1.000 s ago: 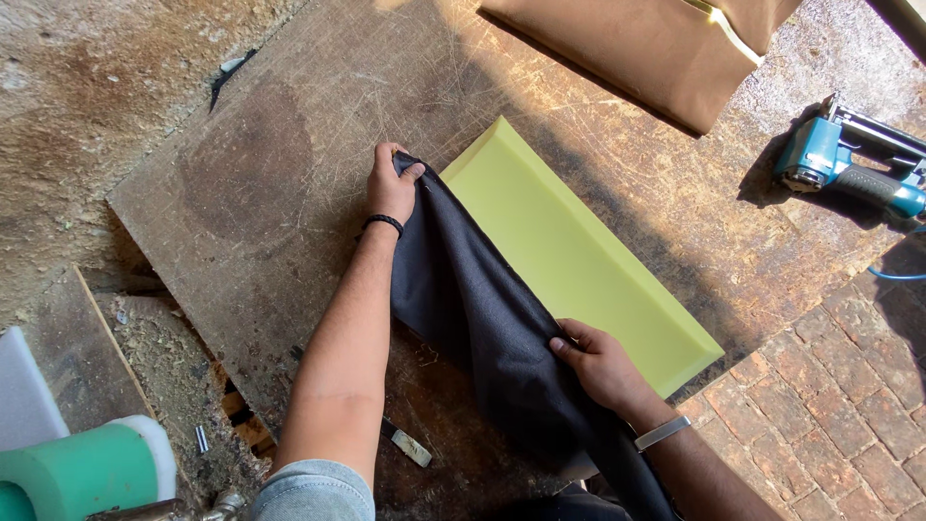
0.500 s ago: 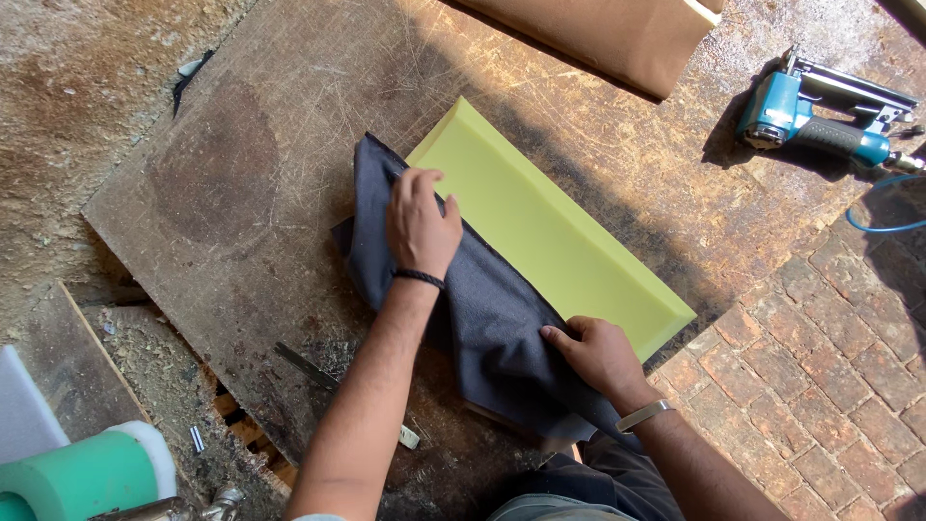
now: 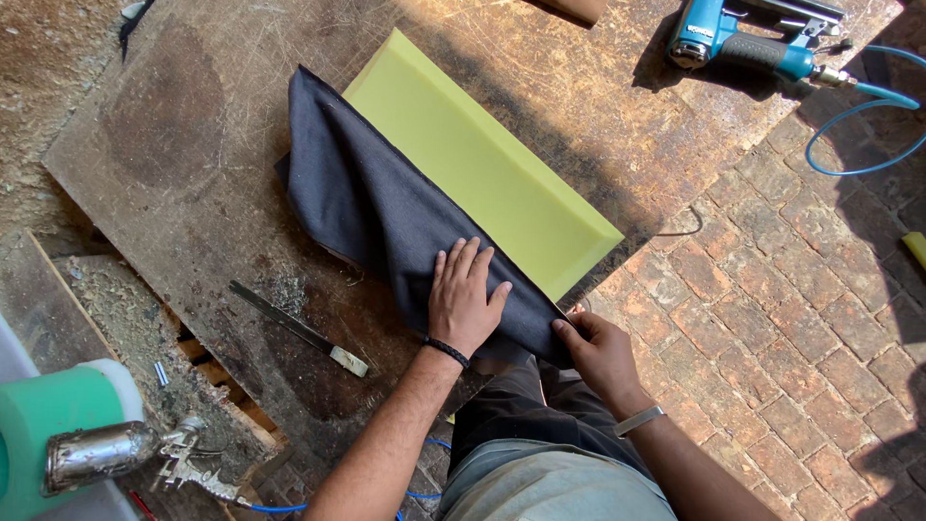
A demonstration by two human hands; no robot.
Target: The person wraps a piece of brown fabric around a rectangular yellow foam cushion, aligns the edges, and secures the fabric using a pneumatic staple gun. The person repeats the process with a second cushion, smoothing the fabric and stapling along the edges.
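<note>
We see hard, bright sunlight across the whole scene, with crisp, dark shadows. The yellow-green foam panel (image 3: 482, 169) throws a sharp shadow to its right onto the wooden board (image 3: 174, 193), and the blue nail gun (image 3: 743, 43) at the far right casts one to its left. A broad shadow darkens the brick paving (image 3: 810, 318) at the right edge. The foam looks almost glowing, close to overexposed, while the dark fabric (image 3: 386, 222) keeps its folds readable. Focus is sharp at the centre; the green object (image 3: 58, 425) and metal spray gun (image 3: 106, 453) near left look softer, with glare on the metal.
</note>
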